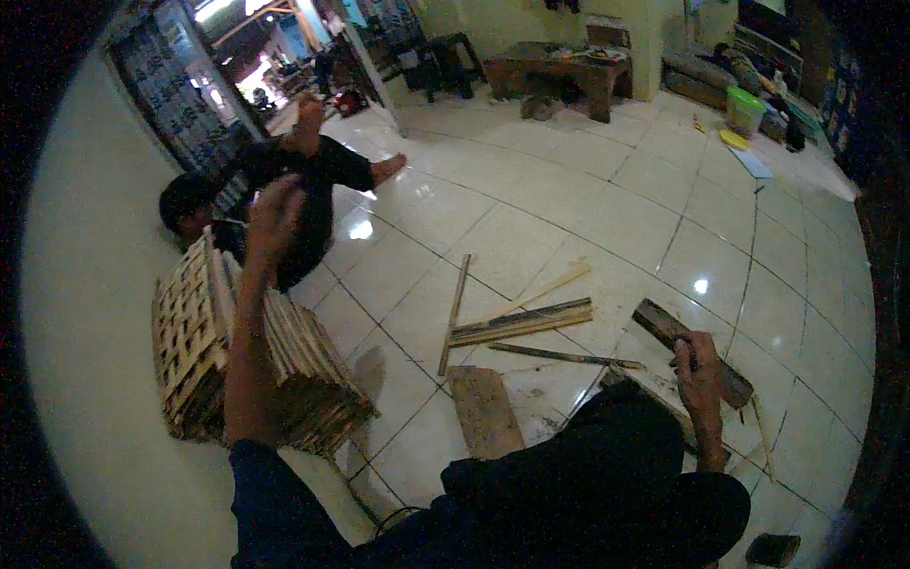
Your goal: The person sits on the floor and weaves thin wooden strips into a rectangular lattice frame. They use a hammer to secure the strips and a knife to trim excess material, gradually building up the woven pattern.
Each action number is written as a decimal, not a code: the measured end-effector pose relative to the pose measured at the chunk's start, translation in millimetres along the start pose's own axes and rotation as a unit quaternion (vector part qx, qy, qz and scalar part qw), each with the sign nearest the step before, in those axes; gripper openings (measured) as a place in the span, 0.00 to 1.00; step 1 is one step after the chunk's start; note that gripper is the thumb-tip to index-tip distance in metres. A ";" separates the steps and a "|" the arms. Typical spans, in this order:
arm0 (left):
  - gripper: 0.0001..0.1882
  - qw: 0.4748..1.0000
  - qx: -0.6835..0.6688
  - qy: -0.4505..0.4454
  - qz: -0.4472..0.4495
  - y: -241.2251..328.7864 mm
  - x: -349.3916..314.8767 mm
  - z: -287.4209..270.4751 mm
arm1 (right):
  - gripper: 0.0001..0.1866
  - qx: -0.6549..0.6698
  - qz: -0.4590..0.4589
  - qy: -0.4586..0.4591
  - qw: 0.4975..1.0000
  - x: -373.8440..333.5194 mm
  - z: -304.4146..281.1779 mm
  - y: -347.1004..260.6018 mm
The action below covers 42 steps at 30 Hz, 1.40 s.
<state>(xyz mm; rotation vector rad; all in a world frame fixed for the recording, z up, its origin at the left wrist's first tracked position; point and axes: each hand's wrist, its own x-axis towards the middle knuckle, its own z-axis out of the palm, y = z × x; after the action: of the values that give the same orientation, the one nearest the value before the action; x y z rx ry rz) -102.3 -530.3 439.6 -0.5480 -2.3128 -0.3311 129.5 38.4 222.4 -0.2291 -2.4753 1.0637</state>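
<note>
At the lower right of the frame, the right hand (700, 375) had its fingers closed over a dark wooden block (659, 323), gripping it across its width, probably because the long edges gave a steadier hold. Left of it, at lower centre, a flat board (486, 411) lay beside the knee, seemingly kept within reach. Just beyond, dark and pale strips (521, 322) lay loosely fanned near the middle, most of them roughly side by side, perhaps for easy picking. At lower left, a stack of woven slat panels (318, 379) stood close to the wall (104, 313), which likely helped keep it upright. Above it the left hand (275, 213) was raised, fingers bent and close together; whether they held anything could not be told. Farther off, another person (303, 199) lay at upper left, and a low table (559, 71) stood at top centre.
</note>
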 end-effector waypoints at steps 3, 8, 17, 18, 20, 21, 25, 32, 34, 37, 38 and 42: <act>0.17 0.974 -0.128 -0.167 -0.079 39.7 -30.9 135.9 | 0.10 0.013 0.026 -0.012 0.999 -18.3 15.3 43.3; 0.15 0.937 -0.136 -0.322 0.018 99.4 -146.3 341.6 | 0.11 -0.085 0.041 0.038 0.995 -92.7 38.8 98.2; 0.21 0.929 -0.133 -0.344 0.028 213.1 -204.2 484.7 | 0.13 -0.285 0.317 0.034 0.904 -263.4 17.4 128.6; 0.22 0.927 -0.109 -0.357 0.029 215.6 -200.3 490.5 | 0.14 -0.286 0.335 0.035 0.897 -271.9 19.5 123.6; 0.22 0.920 -0.099 -0.380 0.020 220.8 -199.5 497.6 | 0.14 -0.288 0.353 0.033 0.890 -279.4 18.8 122.1; 0.21 0.915 -0.110 -0.389 0.012 221.8 -196.9 498.7 | 0.14 -0.287 0.356 0.034 0.889 -279.5 19.0 122.2; 0.17 0.904 -0.179 -0.385 0.050 223.8 -185.6 471.2 | 0.15 -0.279 0.361 0.031 0.889 -275.1 22.1 122.8; 0.11 0.883 -0.378 -0.277 -0.020 244.5 -126.7 381.3 | 0.17 -0.271 0.358 0.039 0.893 -257.4 26.4 129.9; 0.11 0.867 -0.404 -0.286 -0.065 251.4 -110.0 360.2 | 0.18 -0.267 0.357 0.041 0.894 -251.7 26.6 131.4; 0.09 0.869 -0.422 -0.257 -0.010 255.8 -98.6 345.9 | 0.18 -0.261 0.355 0.045 0.897 -244.3 26.5 132.6; 0.09 0.867 -0.432 -0.248 0.009 258.4 -93.7 342.7 | 0.19 -0.256 0.352 0.046 0.899 -241.1 28.4 133.2; 0.08 0.852 -0.449 -0.268 0.009 286.1 -74.6 329.3 | 0.20 -0.250 0.349 0.056 0.901 -236.3 27.5 130.7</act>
<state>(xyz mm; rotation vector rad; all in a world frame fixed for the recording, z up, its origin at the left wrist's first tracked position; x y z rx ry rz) -114.5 -174.2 177.0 -1.2369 -2.5664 -1.4447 325.5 36.5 34.6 -1.3734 -2.5579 0.5762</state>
